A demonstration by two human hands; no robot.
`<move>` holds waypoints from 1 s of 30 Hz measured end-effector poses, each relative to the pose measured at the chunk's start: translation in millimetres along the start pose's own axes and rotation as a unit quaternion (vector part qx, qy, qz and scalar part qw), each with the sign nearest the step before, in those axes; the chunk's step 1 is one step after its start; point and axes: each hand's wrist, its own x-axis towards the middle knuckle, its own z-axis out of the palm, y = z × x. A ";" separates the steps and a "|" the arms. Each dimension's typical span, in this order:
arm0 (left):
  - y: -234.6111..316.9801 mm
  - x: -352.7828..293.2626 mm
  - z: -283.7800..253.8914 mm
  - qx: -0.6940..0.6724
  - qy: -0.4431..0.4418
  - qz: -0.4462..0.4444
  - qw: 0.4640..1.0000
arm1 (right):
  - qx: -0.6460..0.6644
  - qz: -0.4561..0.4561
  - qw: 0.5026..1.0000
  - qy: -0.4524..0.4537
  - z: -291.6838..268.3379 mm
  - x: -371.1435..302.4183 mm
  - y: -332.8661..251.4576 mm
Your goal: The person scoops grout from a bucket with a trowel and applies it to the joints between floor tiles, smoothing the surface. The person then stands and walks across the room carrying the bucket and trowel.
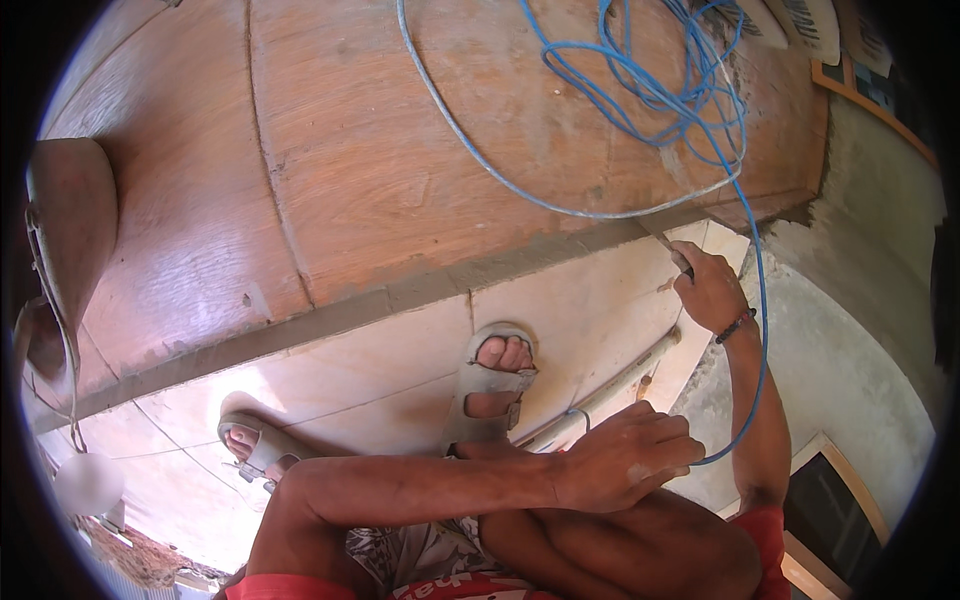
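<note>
Grey strip (pixel 350 316) looks filled along most of its length, its right end seemingly unfinished. There the right hand (pixel 712 288) curls its fingers round a bladed tool (pixel 656 236); below the strip, the left hand (pixel 630 455) closes fully on a blue cord (pixel 759 340). Sacks (pixel 812 28) above its right end hide their contents.

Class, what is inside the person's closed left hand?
A blue cord runs into the left hand; the length inside, and anything else there, is hidden by the curled fingers.
</note>
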 end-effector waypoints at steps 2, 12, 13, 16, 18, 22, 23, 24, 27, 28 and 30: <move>-0.4 -1.2 -0.1 0.001 0.002 0.000 1.000 | 0.004 -0.026 1.000 -0.012 2.3 1.8 -1.3; 2.2 -2.5 0.1 -0.020 0.036 0.003 0.999 | -0.007 -0.155 0.986 -0.062 2.7 2.2 -50.2; 3.3 -2.6 -0.4 -0.020 0.034 0.003 0.999 | -0.002 -0.175 0.983 -0.054 3.1 1.7 -50.6; 4.2 -3.7 -1.6 -0.014 0.038 0.003 0.999 | -0.018 -0.151 0.984 -0.098 -2.5 1.0 -69.9; 5.1 -4.2 -2.3 -0.016 0.039 0.007 0.999 | -0.012 -0.161 0.982 -0.094 2.3 -2.9 -72.5; 5.0 -5.5 -3.1 -0.016 0.044 0.004 0.999 | -0.058 -0.180 0.973 -0.132 -7.4 -17.0 -100.6; 6.0 -5.7 -3.1 -0.015 0.046 0.004 0.999 | -0.042 -0.183 0.974 -0.124 -10.5 -25.1 -106.8; 3.8 -6.2 -1.8 -0.014 0.059 0.023 0.998 | -0.024 -0.188 0.975 -0.117 -10.9 -34.6 -111.2; -0.7 -7.2 0.9 -0.017 0.079 0.057 0.995 | 0.051 -0.202 0.970 -0.124 -21.8 -51.5 -113.6; 0.9 -7.0 0.4 -0.018 0.074 0.051 0.996 | 0.080 -0.207 0.966 -0.131 -24.3 -55.2 -110.9; 3.9 -7.3 -1.1 -0.010 0.056 0.029 0.998 | 0.066 -0.176 0.980 -0.070 -23.3 -57.4 -95.4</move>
